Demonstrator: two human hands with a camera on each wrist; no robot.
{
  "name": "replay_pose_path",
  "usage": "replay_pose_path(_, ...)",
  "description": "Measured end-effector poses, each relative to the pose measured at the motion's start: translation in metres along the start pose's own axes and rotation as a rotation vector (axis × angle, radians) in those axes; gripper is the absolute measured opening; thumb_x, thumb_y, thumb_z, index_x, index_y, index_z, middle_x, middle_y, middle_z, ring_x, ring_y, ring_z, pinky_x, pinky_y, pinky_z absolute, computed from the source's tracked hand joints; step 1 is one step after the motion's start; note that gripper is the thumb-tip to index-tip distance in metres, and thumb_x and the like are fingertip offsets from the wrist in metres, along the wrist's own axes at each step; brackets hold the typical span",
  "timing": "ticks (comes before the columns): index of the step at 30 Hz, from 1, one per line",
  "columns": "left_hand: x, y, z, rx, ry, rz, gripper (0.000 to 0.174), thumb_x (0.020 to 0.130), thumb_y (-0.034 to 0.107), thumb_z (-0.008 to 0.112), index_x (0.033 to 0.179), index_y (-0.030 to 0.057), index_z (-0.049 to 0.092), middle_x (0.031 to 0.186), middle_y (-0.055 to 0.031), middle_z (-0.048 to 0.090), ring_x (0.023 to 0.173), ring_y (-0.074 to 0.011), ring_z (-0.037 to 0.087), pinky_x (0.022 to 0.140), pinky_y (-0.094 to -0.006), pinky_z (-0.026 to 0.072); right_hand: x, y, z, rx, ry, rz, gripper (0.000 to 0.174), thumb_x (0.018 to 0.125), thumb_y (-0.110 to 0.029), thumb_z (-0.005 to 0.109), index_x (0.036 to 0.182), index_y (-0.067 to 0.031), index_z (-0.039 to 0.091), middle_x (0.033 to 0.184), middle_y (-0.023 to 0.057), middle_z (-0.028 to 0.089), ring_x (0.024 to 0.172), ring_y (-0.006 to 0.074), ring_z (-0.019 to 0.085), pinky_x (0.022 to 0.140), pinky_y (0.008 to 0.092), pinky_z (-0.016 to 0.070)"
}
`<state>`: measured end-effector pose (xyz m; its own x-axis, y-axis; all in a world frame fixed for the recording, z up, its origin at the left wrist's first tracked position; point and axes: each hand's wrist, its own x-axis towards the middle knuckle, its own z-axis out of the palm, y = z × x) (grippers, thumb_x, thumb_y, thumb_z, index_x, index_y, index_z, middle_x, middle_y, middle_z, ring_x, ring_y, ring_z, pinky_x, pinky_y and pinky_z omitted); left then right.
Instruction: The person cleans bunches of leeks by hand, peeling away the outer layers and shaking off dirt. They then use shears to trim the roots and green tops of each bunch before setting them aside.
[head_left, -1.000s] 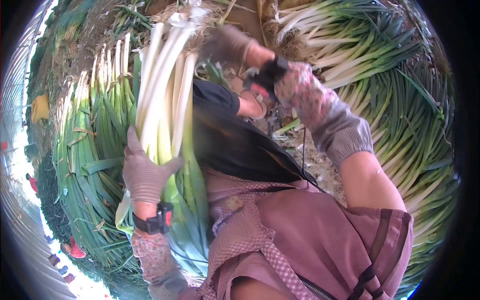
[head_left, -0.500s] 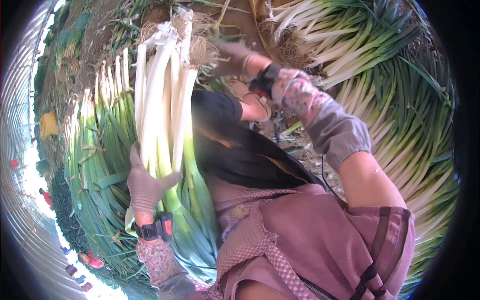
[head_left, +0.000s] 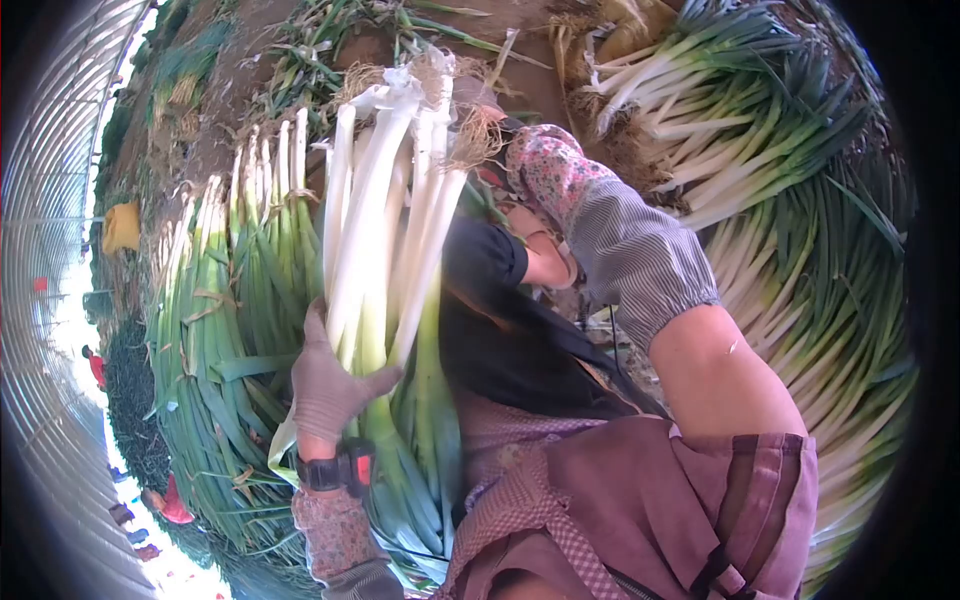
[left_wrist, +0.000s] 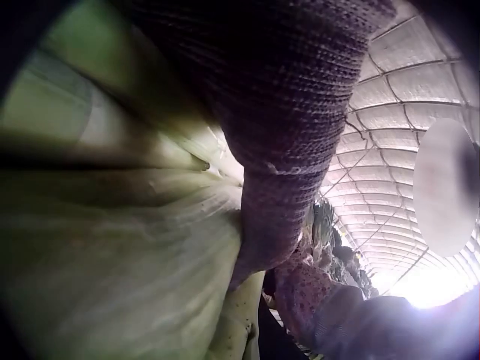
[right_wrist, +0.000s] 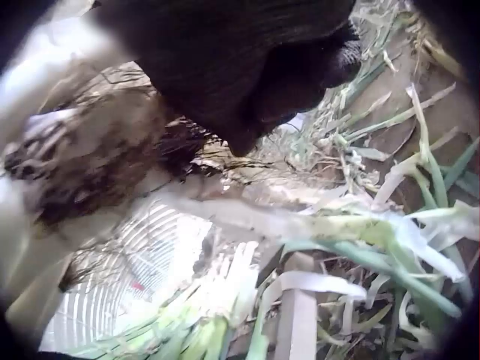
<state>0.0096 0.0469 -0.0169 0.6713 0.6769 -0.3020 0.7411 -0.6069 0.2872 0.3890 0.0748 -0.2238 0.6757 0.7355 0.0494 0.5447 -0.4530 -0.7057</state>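
In the head view, the gloved left hand [head_left: 332, 388] grips a bunch of thick leeks [head_left: 372, 230] around the stalks, thumb across the front, white root ends upward. The left wrist view shows that glove [left_wrist: 277, 142] pressed against pale green stalks [left_wrist: 127, 247]. Behind the root ends, the gloved right hand [head_left: 478, 100] is mostly hidden. In the right wrist view this dark glove [right_wrist: 247, 67] is at soil-covered roots [right_wrist: 97, 150], its fingers bent; whether they pinch any roots cannot be told.
Bundled leeks [head_left: 215, 330] lie along the left. Loose leeks [head_left: 800, 290] cover the right side, with a root-end pile [head_left: 690, 130] at the upper right. Leaf scraps [head_left: 340, 45] litter the soil at the top. A foot [head_left: 545, 255] stands behind the bunch.
The leek bunch and left hand now appear farther right in the head view. The right hand, blurred by motion earlier, is now largely behind the roots.
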Motion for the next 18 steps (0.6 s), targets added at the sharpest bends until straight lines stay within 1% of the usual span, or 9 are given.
replay_pose_path(2, -0.001, 0.0, -0.003, -0.012, -0.008, -0.026, 0.116, 0.055, 0.03, 0.093, 0.147, -0.0034, 0.03, 0.127, -0.0251, 0.062, 0.115, -0.0352, 0.065, 0.101, -0.0369, 0.0504, 0.018, 0.016, -0.013, 0.008, 0.083, 0.08, 0.025, 0.085, -0.026, 0.067, 0.1, -0.007, 0.071, 0.102, 0.0182, 0.069, 0.096, 0.0325, 0.068, 0.077, 0.0407, 0.0538)
replay_pose_path(4, -0.008, 0.002, -0.008, -0.046, -0.034, -0.068, 0.117, 0.054, 0.03, 0.093, 0.147, -0.0029, 0.031, 0.127, -0.0243, 0.062, 0.114, -0.0351, 0.065, 0.101, -0.0371, 0.0505, 0.03, 0.048, -0.038, -0.019, 0.167, 0.196, 0.023, 0.083, -0.026, 0.068, 0.094, -0.0071, 0.074, 0.096, 0.0189, 0.07, 0.09, 0.0335, 0.07, 0.073, 0.0421, 0.055)
replay_pose_path(5, -0.011, -0.002, -0.01, -0.057, -0.021, -0.049, 0.117, 0.054, 0.03, 0.093, 0.148, -0.0026, 0.03, 0.127, -0.0238, 0.063, 0.114, -0.0347, 0.066, 0.101, -0.0372, 0.0506, 0.032, 0.064, -0.054, -0.056, 0.19, 0.225, 0.022, 0.082, -0.026, 0.069, 0.091, -0.0072, 0.075, 0.093, 0.0193, 0.071, 0.087, 0.034, 0.072, 0.07, 0.0428, 0.0557)
replay_pose_path(7, -0.019, -0.011, -0.009, -0.087, -0.008, -0.006, 0.118, 0.054, 0.03, 0.094, 0.148, -0.0019, 0.03, 0.127, -0.0229, 0.063, 0.113, -0.034, 0.066, 0.1, -0.0375, 0.0509, 0.031, 0.09, -0.081, -0.232, 0.198, 0.149, 0.025, 0.089, -0.028, 0.059, 0.091, -0.0063, 0.073, 0.092, 0.0175, 0.072, 0.085, 0.0349, 0.07, 0.073, 0.043, 0.0558)
replay_pose_path(9, -0.017, -0.018, -0.011, -0.133, -0.002, 0.051, 0.118, 0.054, 0.03, 0.093, 0.148, -0.0009, 0.029, 0.125, -0.0226, 0.064, 0.112, -0.0335, 0.067, 0.1, -0.0379, 0.0515, 0.012, 0.1, -0.072, -0.199, 0.152, -0.013, 0.026, 0.092, -0.028, 0.058, 0.104, -0.0096, 0.072, 0.095, 0.0148, 0.072, 0.081, 0.0325, 0.069, 0.075, 0.0427, 0.0563)
replay_pose_path(11, -0.013, -0.024, -0.011, -0.136, -0.031, 0.074, 0.117, 0.055, 0.03, 0.093, 0.148, -0.0007, 0.029, 0.124, -0.0228, 0.064, 0.112, -0.0336, 0.066, 0.099, -0.0379, 0.0516, -0.026, 0.092, -0.052, -0.108, 0.077, -0.115, 0.026, 0.092, -0.027, 0.059, 0.106, -0.0095, 0.071, 0.098, 0.0149, 0.071, 0.083, 0.0324, 0.069, 0.076, 0.0424, 0.0558)
replay_pose_path(14, -0.011, -0.018, -0.012, -0.141, -0.054, 0.102, 0.117, 0.055, 0.031, 0.093, 0.148, -0.0009, 0.03, 0.124, -0.0242, 0.063, 0.113, -0.0351, 0.066, 0.1, -0.0387, 0.0513, -0.082, 0.04, -0.021, 0.131, -0.038, -0.193, 0.027, 0.091, -0.027, 0.06, 0.109, -0.0094, 0.07, 0.101, 0.0151, 0.07, 0.086, 0.0322, 0.068, 0.079, 0.0419, 0.0551)
replay_pose_path(16, -0.016, -0.017, -0.013, -0.141, -0.058, 0.105, 0.117, 0.055, 0.03, 0.092, 0.148, -0.0014, 0.03, 0.125, -0.0245, 0.063, 0.114, -0.0354, 0.065, 0.1, -0.0393, 0.0512, -0.081, 0.011, 0.001, 0.171, -0.057, -0.226, 0.028, 0.091, -0.026, 0.061, 0.111, -0.0093, 0.069, 0.103, 0.0152, 0.07, 0.088, 0.0321, 0.068, 0.08, 0.0416, 0.0546)
replay_pose_path(18, -0.018, -0.015, -0.013, -0.17, -0.051, 0.099, 0.116, 0.055, 0.029, 0.092, 0.148, -0.0021, 0.03, 0.125, -0.0246, 0.063, 0.114, -0.0356, 0.065, 0.1, -0.0399, 0.0511, -0.053, -0.007, 0.018, 0.11, -0.045, -0.187, 0.029, 0.09, -0.026, 0.062, 0.113, -0.0092, 0.068, 0.105, 0.0153, 0.07, 0.091, 0.032, 0.068, 0.082, 0.0412, 0.0541)
